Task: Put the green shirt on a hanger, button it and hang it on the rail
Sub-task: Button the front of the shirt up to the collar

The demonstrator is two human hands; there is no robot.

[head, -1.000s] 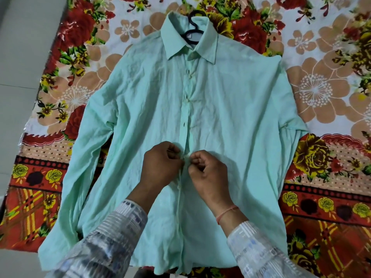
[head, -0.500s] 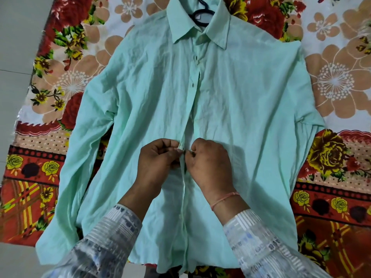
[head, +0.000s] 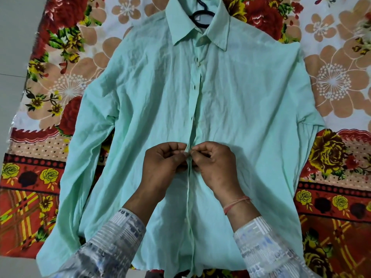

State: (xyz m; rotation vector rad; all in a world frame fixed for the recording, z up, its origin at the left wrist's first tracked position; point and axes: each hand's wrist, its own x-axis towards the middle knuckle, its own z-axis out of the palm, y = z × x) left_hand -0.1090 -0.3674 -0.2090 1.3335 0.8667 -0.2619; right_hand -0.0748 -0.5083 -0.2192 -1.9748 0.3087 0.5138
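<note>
The pale green shirt (head: 241,109) lies flat, front up, collar at the far end. A dark hanger (head: 201,16) sits inside the collar, only its neck and hook base showing. The front band shows three dark buttons above my hands. My left hand (head: 162,163) pinches the left edge of the band at mid-length. My right hand (head: 215,163) pinches the right edge at the same spot, fingertips nearly touching the left ones. The button between them is hidden. Below my hands the front edges lie together.
The shirt rests on a flowered cloth (head: 333,85) in red, orange and white. Grey floor (head: 14,37) shows along the left. Both my forearms wear patterned white sleeves. No rail is in view.
Both hands have stayed together at the shirt's front band, shifting slightly up it. The camera has tilted, so the collar now sits at the top edge of the view.
</note>
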